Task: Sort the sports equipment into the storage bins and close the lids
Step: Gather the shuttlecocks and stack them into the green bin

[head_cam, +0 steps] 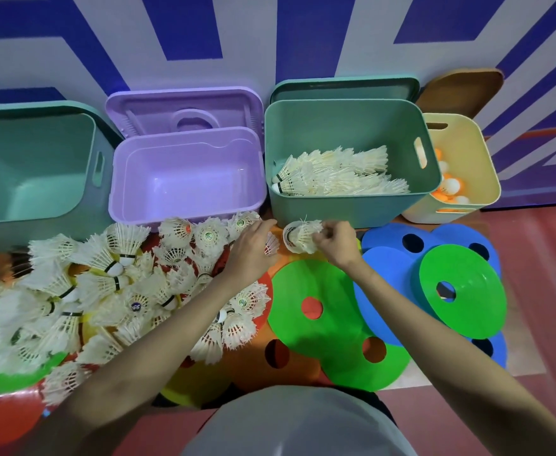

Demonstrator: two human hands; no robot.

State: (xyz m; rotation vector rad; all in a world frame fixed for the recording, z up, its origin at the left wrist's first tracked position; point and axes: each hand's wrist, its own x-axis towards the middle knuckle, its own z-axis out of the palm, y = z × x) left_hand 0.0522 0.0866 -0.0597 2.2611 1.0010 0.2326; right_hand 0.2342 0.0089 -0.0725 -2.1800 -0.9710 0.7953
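Seen from above, a person kneels or sits on a red floor facing four open bins set along a blue-and-white wall; at far left stands an empty teal bin (pixel 30 179); next to it an empty lilac bin (pixel 188 182), its lid (pixel 184 110) propped against the wall behind it.

In front of these two bins lies a large loose heap of white shuttlecocks (pixel 105 291), spread over flat coloured discs; the left hand (pixel 252 250) reaches to the heap's right edge, fingers curled around one shuttlecock (pixel 271 244); the right hand (pixel 334 241), just beside it, pinches a second shuttlecock (pixel 301 238) by its feathers.

Directly behind both hands is the green bin (pixel 352 205), already holding a layer of shuttlecocks, its lid leaning behind; the step in hand appears to be moving shuttlecocks from heap to this bin, with most of the heap not yet sorted.

The next move likely calls for lifting both hands over the bin's near rim, which stands close above the knuckles, then letting go; the bin has plenty of room inside.

To the right, green and blue discs (pixel 461 287) overlap on the floor; at far right a cream bin (pixel 477 166) holds orange and white balls; all lids are off.
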